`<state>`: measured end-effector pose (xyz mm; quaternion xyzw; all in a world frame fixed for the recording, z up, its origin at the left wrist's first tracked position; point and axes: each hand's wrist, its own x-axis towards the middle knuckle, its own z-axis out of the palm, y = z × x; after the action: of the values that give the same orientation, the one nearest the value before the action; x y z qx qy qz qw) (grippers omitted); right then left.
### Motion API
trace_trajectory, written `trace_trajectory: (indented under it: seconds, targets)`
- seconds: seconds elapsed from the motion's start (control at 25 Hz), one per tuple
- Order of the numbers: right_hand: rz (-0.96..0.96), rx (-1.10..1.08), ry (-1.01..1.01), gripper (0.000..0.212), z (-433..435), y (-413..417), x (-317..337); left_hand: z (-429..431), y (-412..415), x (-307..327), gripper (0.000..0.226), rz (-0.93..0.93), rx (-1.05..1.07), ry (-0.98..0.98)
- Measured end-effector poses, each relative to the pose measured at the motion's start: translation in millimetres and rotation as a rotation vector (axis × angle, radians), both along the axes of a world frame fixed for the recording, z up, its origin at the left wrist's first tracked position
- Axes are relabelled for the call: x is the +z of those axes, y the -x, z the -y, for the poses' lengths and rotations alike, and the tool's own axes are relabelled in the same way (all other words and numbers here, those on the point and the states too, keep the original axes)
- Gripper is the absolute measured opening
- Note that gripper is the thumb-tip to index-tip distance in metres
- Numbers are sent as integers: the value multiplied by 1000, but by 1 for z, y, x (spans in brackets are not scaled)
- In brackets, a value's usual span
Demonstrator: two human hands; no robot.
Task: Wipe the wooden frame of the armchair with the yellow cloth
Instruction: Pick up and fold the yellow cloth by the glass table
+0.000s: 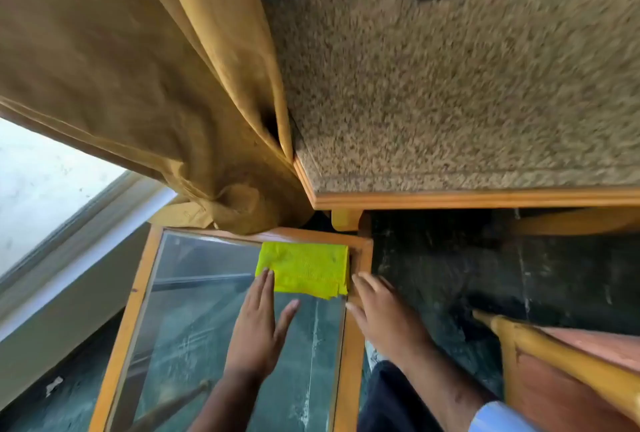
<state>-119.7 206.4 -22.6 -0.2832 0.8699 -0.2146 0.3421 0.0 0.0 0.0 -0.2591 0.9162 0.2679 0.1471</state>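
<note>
A folded yellow cloth (306,269) lies on the far right corner of a glass-topped side table (353,362). My left hand (258,331) rests flat on the glass, fingers spread, its fingertips touching the cloth's near left edge. My right hand (381,317) lies on the table's wooden right rim, fingertips just beside the cloth's right edge, holding nothing. Beyond the table stands the armchair, with a speckled beige seat cushion (467,85) and a light wooden frame rail (485,198) along its front.
A mustard curtain (138,68) hangs at the left and bunches onto the table's far edge. A window (41,182) is at the left. Another chair's wooden arm (554,355) juts in at the lower right. The floor (485,276) is dark stone.
</note>
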Motion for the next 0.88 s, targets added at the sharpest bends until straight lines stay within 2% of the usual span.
trace_trajectory:
  seconds: [0.08,0.16,0.32,0.44,0.56,0.64,0.76,0.8,0.88]
  targets:
    - [-35,-62,57,66,16,12,-26,9,7,-27,89,-29,233,-36]
    - [-107,-31,74,71,38,27,-44,25,21,-52,83,-52,357,-41]
    - [-147,52,-17,65,73,31,-72,44,37,-85,68,21,424,14]
    - [-150,4,-78,68,84,34,-77,47,41,-97,46,5,430,97]
    - [-129,-54,-72,39,82,38,-71,41,41,-91,25,-13,481,116]
    - [-3,-174,-3,31,73,39,-60,33,34,-81,21,-61,598,27]
    - [332,-446,156,33,40,27,-20,4,11,-53,15,-176,754,-271]
    - [384,-522,203,36,23,22,-3,-11,5,-40,12,-197,787,-399]
    - [358,-637,267,37,-14,14,30,-36,-1,-12,12,-176,819,-601]
